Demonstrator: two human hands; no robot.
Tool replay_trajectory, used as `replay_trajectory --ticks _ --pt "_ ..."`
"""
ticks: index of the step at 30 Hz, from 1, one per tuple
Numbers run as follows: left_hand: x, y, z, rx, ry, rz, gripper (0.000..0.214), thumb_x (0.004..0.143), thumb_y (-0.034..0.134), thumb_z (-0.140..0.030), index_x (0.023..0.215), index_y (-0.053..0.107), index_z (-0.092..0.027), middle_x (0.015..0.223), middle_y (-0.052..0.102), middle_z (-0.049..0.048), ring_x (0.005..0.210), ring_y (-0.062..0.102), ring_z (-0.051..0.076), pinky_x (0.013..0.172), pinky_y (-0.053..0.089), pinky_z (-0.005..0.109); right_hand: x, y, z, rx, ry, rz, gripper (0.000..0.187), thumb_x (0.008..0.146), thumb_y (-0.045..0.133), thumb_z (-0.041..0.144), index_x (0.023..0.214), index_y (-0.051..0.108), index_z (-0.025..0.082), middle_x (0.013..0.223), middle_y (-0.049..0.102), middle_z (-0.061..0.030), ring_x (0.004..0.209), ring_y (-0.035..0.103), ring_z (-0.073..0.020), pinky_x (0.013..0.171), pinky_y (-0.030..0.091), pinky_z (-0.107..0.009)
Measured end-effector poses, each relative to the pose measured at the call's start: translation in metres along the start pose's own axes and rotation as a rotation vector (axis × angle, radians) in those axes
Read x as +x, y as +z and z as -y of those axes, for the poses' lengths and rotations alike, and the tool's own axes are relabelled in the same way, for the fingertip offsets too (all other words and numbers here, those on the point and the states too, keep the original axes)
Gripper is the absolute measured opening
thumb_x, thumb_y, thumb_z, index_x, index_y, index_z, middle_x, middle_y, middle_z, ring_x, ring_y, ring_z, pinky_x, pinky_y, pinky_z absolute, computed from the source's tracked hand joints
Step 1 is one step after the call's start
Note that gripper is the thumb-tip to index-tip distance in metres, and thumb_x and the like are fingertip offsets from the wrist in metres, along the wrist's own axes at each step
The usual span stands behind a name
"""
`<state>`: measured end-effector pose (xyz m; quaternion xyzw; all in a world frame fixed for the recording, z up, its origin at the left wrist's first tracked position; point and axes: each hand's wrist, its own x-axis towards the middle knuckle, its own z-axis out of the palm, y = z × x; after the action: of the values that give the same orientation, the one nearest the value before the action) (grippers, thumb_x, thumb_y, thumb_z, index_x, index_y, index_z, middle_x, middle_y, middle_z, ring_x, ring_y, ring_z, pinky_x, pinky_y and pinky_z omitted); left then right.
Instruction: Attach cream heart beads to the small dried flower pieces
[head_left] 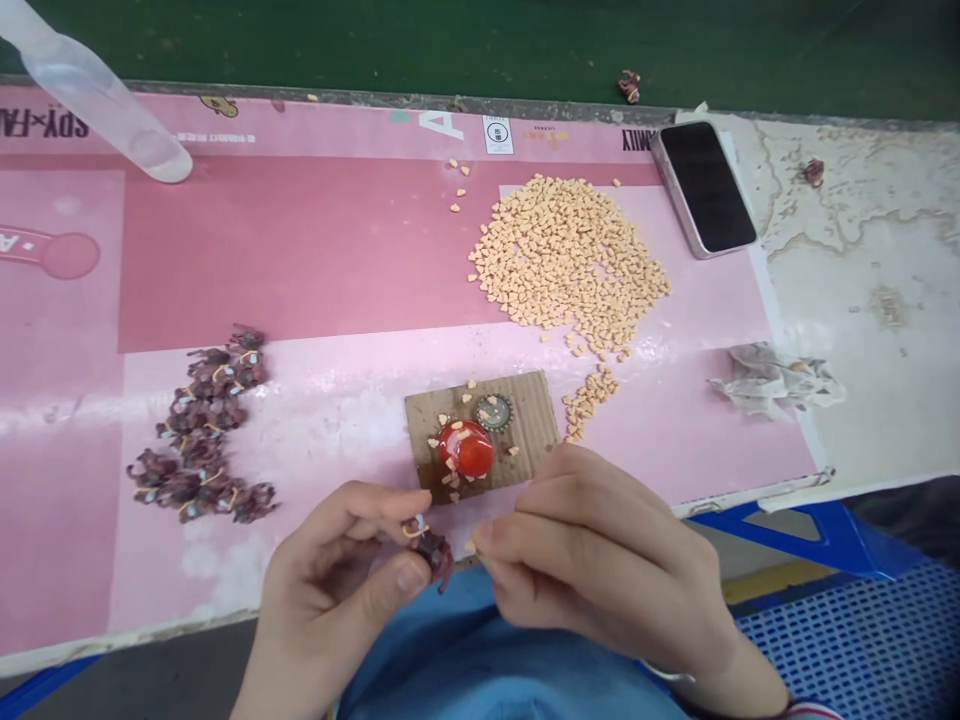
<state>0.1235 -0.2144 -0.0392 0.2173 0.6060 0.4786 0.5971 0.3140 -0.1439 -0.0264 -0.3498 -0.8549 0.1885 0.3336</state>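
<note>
Between the thumb and fingers of my left hand (345,570) is a small dark maroon figurine (431,548) with a thin yellow band and a pale spot on it. My right hand (607,560) pinches a tiny cream-coloured piece (471,547) at its fingertips, a short gap from the figurine. Just beyond both hands lies a piece of brown cardboard (536,420). On it sit a glossy red round cap (469,450), a metal bottle cap (494,412) and several loose cream pieces.
A large pile of cream pieces (570,255) spreads behind the cardboard. Several similar maroon figurines (202,430) are grouped at left. A phone (709,190), a crumpled tissue (780,380) and a translucent plastic strip (105,105) lie around. The pink-covered table's front edge runs below my hands.
</note>
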Motion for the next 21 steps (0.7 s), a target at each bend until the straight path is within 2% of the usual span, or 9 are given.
replay_trajectory --ticks 5,9,11,14,17,19,21 --pt "0.0 -0.001 0.001 -0.022 -0.012 0.026 0.027 0.079 0.097 -0.051 0.095 0.09 -0.031 0.072 0.079 0.0025 0.058 0.074 0.012 0.058 0.06 0.011 -0.001 0.009 -0.002 0.028 -0.045 -0.015 0.013 0.093 0.084 0.014 0.089 0.082 0.026 0.073 0.07 0.002 0.063 0.064 -0.0125 0.069 0.062 -0.027" --pt "0.001 0.002 0.003 -0.034 0.036 0.003 0.026 0.08 0.096 -0.052 0.094 0.089 -0.032 0.071 0.079 0.0011 0.058 0.075 0.011 0.058 0.059 0.009 -0.008 0.009 -0.002 -0.007 -0.068 0.01 0.013 0.094 0.083 0.017 0.102 0.085 0.027 0.077 0.074 0.0011 0.067 0.07 -0.0139 0.072 0.065 -0.027" --pt "0.001 0.008 0.003 -0.015 0.079 -0.055 0.028 0.078 0.097 -0.053 0.093 0.089 -0.031 0.07 0.079 0.0009 0.059 0.076 0.012 0.057 0.059 0.01 -0.012 0.009 -0.001 -0.025 -0.087 0.006 0.018 0.094 0.083 0.016 0.11 0.085 0.025 0.081 0.077 0.0002 0.071 0.073 -0.0149 0.073 0.067 -0.028" --pt "-0.003 0.027 -0.001 0.021 0.101 -0.219 0.037 0.07 0.1 -0.058 0.087 0.087 -0.028 0.068 0.077 0.0 0.06 0.076 0.014 0.057 0.062 0.013 -0.016 0.011 -0.002 -0.012 -0.079 -0.017 0.022 0.095 0.081 0.013 0.115 0.084 0.022 0.083 0.078 -0.0005 0.073 0.075 -0.0155 0.074 0.069 -0.028" --pt "-0.009 0.038 -0.009 0.109 0.109 -0.365 0.046 0.062 0.1 -0.068 0.081 0.085 -0.03 0.071 0.077 -0.0008 0.064 0.076 0.016 0.067 0.068 0.02 -0.017 0.009 -0.011 0.064 -0.074 -0.014 0.02 0.101 0.073 0.012 0.117 0.081 0.021 0.086 0.079 -0.001 0.074 0.075 -0.0149 0.077 0.069 -0.027" --pt "-0.007 0.026 -0.017 0.274 0.155 -0.353 0.044 0.064 0.098 -0.07 0.08 0.084 -0.032 0.077 0.079 -0.0007 0.068 0.076 0.017 0.077 0.071 0.024 -0.02 0.002 -0.023 0.083 -0.059 -0.065 0.02 0.105 0.066 0.012 0.118 0.079 0.019 0.088 0.079 -0.0021 0.075 0.074 -0.0146 0.077 0.069 -0.027" --pt "0.008 -0.002 -0.028 0.474 0.231 -0.292 0.035 0.068 0.098 -0.063 0.081 0.084 -0.033 0.083 0.081 0.0004 0.073 0.076 0.02 0.082 0.072 0.029 -0.027 -0.011 -0.039 0.028 0.029 -0.192 0.023 0.105 0.062 0.008 0.118 0.078 0.018 0.089 0.079 -0.0032 0.076 0.073 -0.0145 0.073 0.067 -0.026"
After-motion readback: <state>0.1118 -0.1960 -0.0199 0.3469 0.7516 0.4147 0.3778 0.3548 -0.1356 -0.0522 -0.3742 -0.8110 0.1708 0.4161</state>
